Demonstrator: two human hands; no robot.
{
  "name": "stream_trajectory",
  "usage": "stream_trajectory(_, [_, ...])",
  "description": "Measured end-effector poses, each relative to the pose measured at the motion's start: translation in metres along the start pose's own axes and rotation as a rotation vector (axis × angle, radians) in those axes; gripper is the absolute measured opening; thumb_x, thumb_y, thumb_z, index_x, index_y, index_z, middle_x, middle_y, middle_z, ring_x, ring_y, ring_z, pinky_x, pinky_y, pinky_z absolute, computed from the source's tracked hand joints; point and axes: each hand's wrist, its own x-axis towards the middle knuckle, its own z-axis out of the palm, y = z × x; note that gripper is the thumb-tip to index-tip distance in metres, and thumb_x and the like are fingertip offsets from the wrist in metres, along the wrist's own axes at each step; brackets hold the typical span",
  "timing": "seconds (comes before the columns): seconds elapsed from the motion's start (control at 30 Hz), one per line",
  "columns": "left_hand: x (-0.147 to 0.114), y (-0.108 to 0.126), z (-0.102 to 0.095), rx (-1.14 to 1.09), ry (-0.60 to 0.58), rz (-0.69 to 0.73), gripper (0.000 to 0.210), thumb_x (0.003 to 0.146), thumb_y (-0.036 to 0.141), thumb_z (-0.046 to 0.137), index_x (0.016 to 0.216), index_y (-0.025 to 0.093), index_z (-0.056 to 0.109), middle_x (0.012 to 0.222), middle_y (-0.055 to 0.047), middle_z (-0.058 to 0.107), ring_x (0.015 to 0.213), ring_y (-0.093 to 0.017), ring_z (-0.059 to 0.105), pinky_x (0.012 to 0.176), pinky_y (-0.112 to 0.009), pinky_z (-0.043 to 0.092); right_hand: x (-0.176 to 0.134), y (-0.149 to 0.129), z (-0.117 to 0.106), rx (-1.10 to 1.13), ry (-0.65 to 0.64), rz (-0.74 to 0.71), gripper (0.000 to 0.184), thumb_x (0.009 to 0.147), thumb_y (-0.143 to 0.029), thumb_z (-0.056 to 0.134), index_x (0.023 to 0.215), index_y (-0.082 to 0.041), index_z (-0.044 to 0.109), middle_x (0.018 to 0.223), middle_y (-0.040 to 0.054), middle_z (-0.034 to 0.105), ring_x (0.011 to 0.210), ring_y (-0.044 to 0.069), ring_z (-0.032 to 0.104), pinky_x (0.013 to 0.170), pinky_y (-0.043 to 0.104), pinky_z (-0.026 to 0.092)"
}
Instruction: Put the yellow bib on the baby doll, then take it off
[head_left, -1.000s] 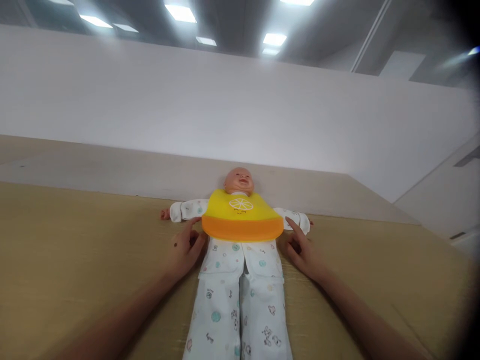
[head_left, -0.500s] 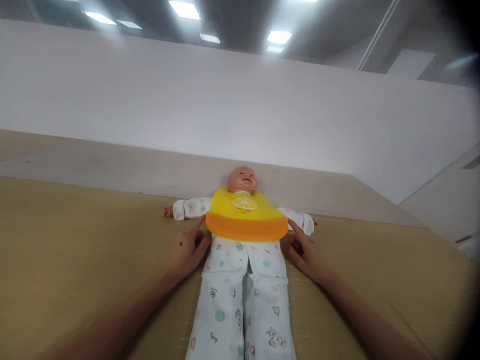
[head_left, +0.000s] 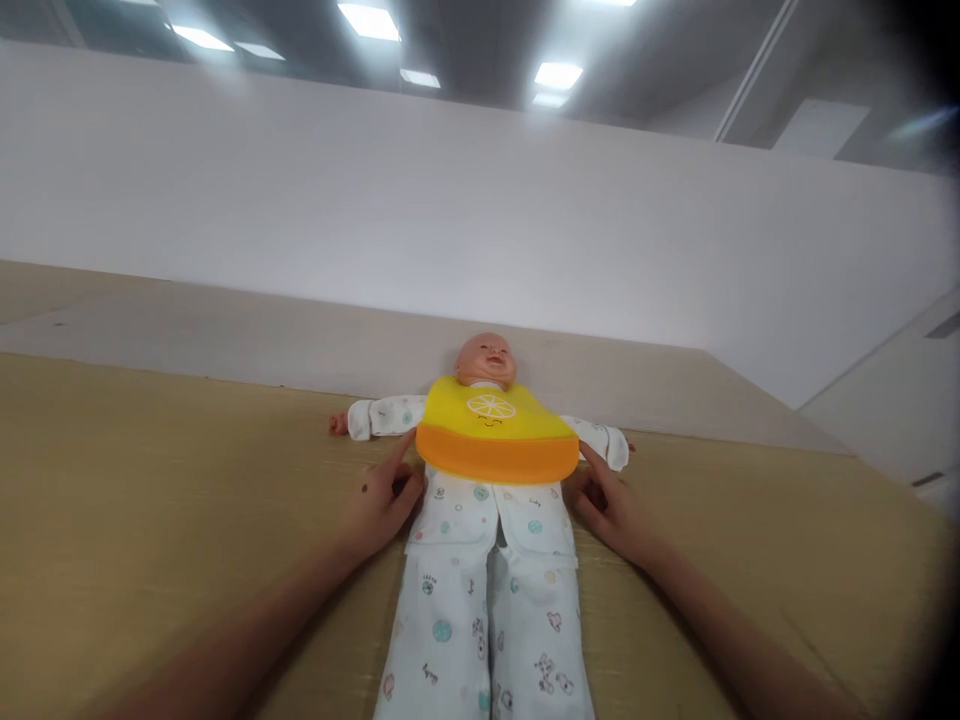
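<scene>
A baby doll [head_left: 484, 360] lies on its back in front of me, arms spread out sideways. It wears a white printed top and trousers [head_left: 450, 620]. Over its chest lies a yellow bib [head_left: 517, 412] with a lemon slice and a smiling face, and an orange pocket [head_left: 495, 456] along its lower edge. My left hand [head_left: 386, 500] rests beside the doll, its index fingertip against the left edge of the pocket, thumb apart below. Mirroring it, my right hand [head_left: 611, 505] touches the pocket's right edge with its index finger. The other fingers are partly hidden beneath both hands.
The doll lies on a yellowish-brown surface [head_left: 187, 520]. Behind its head runs a paler grey strip [head_left: 300, 340], with a white wall or partition [head_left: 450, 210] beyond. Ceiling lights [head_left: 369, 20] shine overhead.
The bib has shifted slightly to the right, and my left index finger has moved right with its edge. My right hand and the doll stay almost where they were.
</scene>
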Motion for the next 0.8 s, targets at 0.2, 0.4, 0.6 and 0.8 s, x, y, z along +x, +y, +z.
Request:
stream_trajectory(0.2, [0.001,0.001,-0.001,-0.020,0.002,-0.019,0.058,0.086,0.031,0.041,0.141,0.012,0.037,0.058,0.006,0.054,0.055,-0.014,0.047,0.061,-0.027,0.039,0.001,0.005,0.000,0.064,0.007,0.013,0.060,0.088,-0.028,0.045,0.144,-0.016,0.027,0.073,-0.0022,0.053,0.061,0.012,0.049,0.057,0.026,0.044])
stream_trajectory(0.4, [-0.001,-0.001,0.000,-0.033,0.001,-0.014,0.057,0.086,0.030,0.042,0.140,0.012,0.039,0.058,0.007,0.052,0.055,-0.013,0.046,0.061,-0.027,0.039,0.002,0.004,-0.001,0.080,-0.005,0.023,0.059,0.087,-0.026,0.046,0.143,-0.018,0.029,0.073,-0.0029,0.052,0.060,0.011,0.049,0.057,0.024,0.043])
stream_trajectory(0.6, [0.005,-0.010,-0.006,-0.036,0.165,-0.147,0.037,0.082,0.027,0.042,0.110,0.017,0.065,0.060,0.003,0.057,0.053,-0.013,0.048,0.053,-0.026,0.037,0.002,0.008,0.000,0.056,0.027,0.012,0.050,0.089,-0.030,0.045,0.137,-0.016,0.039,0.072,-0.0014,0.055,0.060,0.012,0.051,0.056,0.025,0.045])
stream_trajectory(0.8, [0.012,-0.015,-0.011,0.004,0.130,-0.157,0.026,0.081,0.027,0.044,0.089,0.019,0.067,0.069,-0.001,0.066,0.062,-0.016,0.058,0.059,-0.028,0.042,0.004,0.004,-0.003,0.052,0.047,0.031,0.033,0.089,-0.031,0.043,0.115,-0.016,0.057,0.069,0.0005,0.059,0.060,0.014,0.053,0.057,0.027,0.045])
